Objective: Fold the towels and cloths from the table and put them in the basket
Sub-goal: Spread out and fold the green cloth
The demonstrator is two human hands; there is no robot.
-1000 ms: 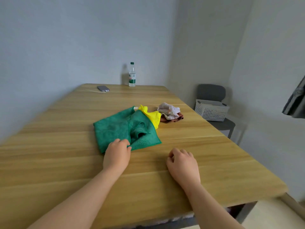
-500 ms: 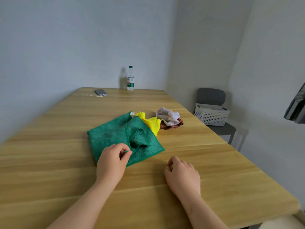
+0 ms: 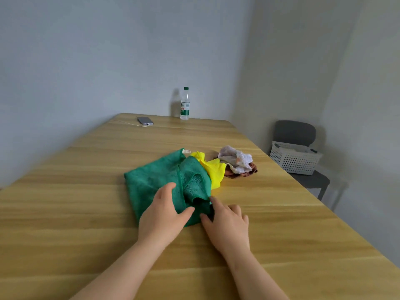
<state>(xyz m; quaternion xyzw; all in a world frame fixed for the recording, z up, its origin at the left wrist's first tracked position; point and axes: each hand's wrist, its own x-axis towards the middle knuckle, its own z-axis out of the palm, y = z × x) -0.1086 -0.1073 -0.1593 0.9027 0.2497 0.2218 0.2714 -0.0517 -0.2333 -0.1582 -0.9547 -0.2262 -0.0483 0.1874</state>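
— Two hands on one cloth, why?
— The left hand (image 3: 162, 215) grips a raised ridge of the green microfibre cloth (image 3: 151, 182) between thumb and curled fingers. The right hand (image 3: 227, 221) pinches its near right corner with forefinger and thumb, other fingers tucked. My guess is they're getting edges to pull it flat before the first fold.
— Where's the cloth?
— On the wooden bench (image 3: 86, 202), near the front edge. It's rumpled, with one flap doubled over on the right.
— Others?
— A crumpled yellow cloth (image 3: 213, 169) touches the green one's far right side, partly under it. Just beyond is a bunched pale lilac-white cloth (image 3: 236, 160) lying on a brown cloth (image 3: 242, 174). None are folded.
— Basket?
— The white perforated plastic basket (image 3: 294, 159) sits on a grey chair (image 3: 294, 133) off the bench's right side, well apart from the pile. It probably stays there so the bench is free for folding. Can't see inside.
— Progress?
— Early, I think. The first cloth isn't flat yet.
— Risk?
— Pulling the green one may drag the yellow along.
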